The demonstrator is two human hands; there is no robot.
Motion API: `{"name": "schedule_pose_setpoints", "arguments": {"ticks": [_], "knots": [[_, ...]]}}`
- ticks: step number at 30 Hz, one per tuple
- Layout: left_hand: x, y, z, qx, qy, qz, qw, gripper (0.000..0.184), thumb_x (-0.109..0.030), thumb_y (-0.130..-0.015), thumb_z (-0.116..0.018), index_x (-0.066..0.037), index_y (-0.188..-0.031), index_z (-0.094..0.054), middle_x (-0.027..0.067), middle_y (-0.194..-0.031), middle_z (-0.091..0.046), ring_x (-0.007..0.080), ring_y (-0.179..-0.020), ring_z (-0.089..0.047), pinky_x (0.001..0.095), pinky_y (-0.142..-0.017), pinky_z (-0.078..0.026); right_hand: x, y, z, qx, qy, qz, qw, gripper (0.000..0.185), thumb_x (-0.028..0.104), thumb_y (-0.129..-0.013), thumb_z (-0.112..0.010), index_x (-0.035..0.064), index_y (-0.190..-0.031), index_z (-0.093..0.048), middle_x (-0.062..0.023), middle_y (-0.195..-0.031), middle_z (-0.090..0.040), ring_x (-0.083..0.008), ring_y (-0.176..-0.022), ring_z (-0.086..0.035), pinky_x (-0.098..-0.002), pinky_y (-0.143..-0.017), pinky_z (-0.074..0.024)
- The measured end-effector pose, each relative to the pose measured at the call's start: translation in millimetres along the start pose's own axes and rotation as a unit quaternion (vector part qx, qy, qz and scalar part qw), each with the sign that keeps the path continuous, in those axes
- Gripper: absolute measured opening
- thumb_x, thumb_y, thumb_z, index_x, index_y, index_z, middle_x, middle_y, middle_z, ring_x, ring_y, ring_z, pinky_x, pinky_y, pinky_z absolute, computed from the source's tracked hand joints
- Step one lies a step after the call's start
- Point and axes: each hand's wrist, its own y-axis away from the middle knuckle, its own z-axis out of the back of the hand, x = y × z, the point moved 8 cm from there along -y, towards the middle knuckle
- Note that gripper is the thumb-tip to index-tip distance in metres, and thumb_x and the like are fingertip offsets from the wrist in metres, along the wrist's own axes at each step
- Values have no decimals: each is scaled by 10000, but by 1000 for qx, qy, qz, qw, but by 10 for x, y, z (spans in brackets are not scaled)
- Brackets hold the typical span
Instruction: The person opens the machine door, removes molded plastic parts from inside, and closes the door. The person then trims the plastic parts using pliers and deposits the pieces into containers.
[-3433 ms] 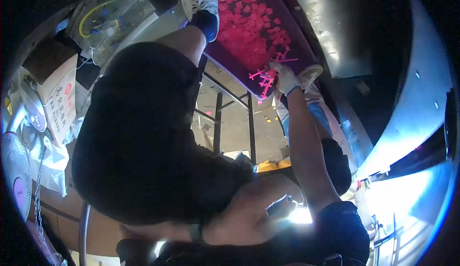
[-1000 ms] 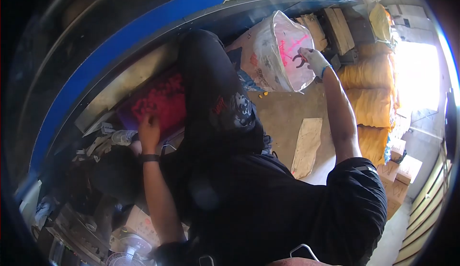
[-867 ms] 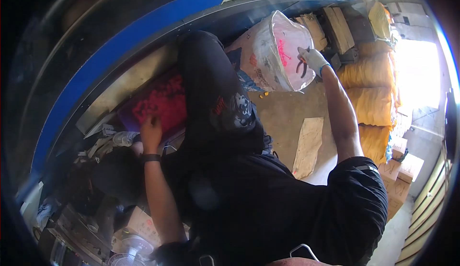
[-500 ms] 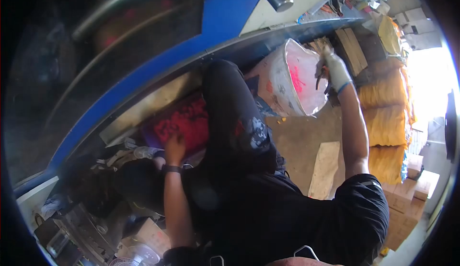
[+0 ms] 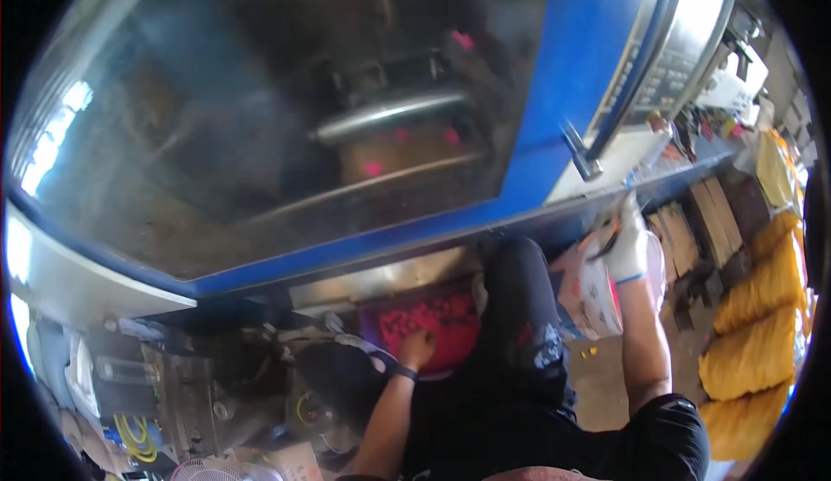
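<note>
My left hand [image 5: 417,351], bare with a dark band at the wrist, is low over the pink-red pieces [image 5: 441,312] in the purple bin [image 5: 370,323]; its fingertips are too dark to make out. My right hand [image 5: 629,247] wears a white glove and is closed around dark-jawed pliers [image 5: 604,249], slightly blurred. It is raised above the white sack [image 5: 591,295], close to the machine's lower edge. My bent knee in black trousers [image 5: 519,308] lies between bin and sack.
A large blue machine [image 5: 554,91] with a dark window and a handle [image 5: 589,156] fills the top. Yellow bundles [image 5: 753,351] and cardboard [image 5: 714,217] stand at the right. Lower left are a fan [image 5: 203,471] and a coiled yellow hose [image 5: 137,438].
The view has swung up toward the machine. My right hand released pink branched pieces into the sack, then rose away with the pliers. My left hand stays at the bin.
</note>
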Motion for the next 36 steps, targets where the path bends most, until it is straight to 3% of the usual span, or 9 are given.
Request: {"name": "schedule_pose_setpoints", "arguments": {"ticks": [2,4,5,8,12,17,23,29,36], "knots": [[-82,18,76,-4,14,7,1000,297,-320,-941,-591,-75,-1035,-730,237,-1051,-721,433,-1005,-689,533,-878,-542,-645,-100,196,16,100,49,994,512,525,-1070,-499,92,-798,-535,-109,-648,-578,-250,-601,-582,-381,-584,-480],[-229,66,222,-12,9,11,1000,299,-318,-940,-592,-78,-1043,-737,238,-1050,-722,428,-1009,-691,532,-883,-543,-996,86,96,18,175,25,984,550,526,-1078,-473,77,-771,-556,-97,-642,-600,-191,-579,-575,-332,-572,-472],[-273,101,246,-11,7,15,1000,300,-317,-939,-593,-79,-1047,-741,238,-1050,-723,426,-1011,-691,531,-886,-543,-1110,119,25,62,223,76,970,546,512,-1078,-485,66,-778,-579,-86,-664,-627,-159,-592,-583,-310,-578,-473],[-285,118,212,1,-2,-9,1000,295,-295,-933,-627,-70,-1098,-723,221,-1083,-728,404,-1038,-695,489,-885,-552,-1443,186,62,72,185,99,975,328,310,-1058,-598,41,-870,-614,-60,-738,-661,-136,-660,-609,-295,-633,-500],[-253,100,184,-9,5,-1,1000,301,-315,-932,-599,-90,-1072,-740,221,-1055,-730,421,-1020,-694,518,-898,-552,-1536,335,-72,63,302,112,945,100,65,-955,-702,13,-1026,-653,-33,-916,-701,-98,-816,-626,-258,-768,-512],[-265,73,166,8,-10,-2,1000,317,-309,-942,-626,-57,-1112,-718,224,-1087,-729,407,-1040,-695,501,-894,-551,-1452,456,-205,73,427,213,876,135,23,-928,-705,35,-1059,-679,-35,-912,-711,-119,-823,-662,-278,-783,-537],[-357,89,172,32,-23,5,999,326,-313,-940,-623,-72,-1139,-716,218,-1119,-726,404,-1060,-691,501,-916,-548,-1624,312,-5,37,350,169,921,174,0,-887,-711,39,-1056,-699,-73,-917,-728,-172,-871,-723,-308,-808,-566],[-438,106,140,50,-39,-3,998,337,-329,-944,-609,-103,-1169,-718,195,-1138,-727,403,-1075,-688,505,-934,-544,-1636,389,11,58,441,293,846,216,22,-866,-745,34,-1075,-694,-109,-963,-745,-221,-900,-735,-321,-834,-572],[-352,42,-3,25,-34,-46,998,311,-349,-947,-595,-99,-1091,-711,227,-1051,-726,423,-1012,-694,532,-871,-551,-1550,400,29,54,462,300,833,227,30,-865,-754,33,-1082,-689,-135,-985,-752,-281,-907,-741,-342,-839,-576]]}}
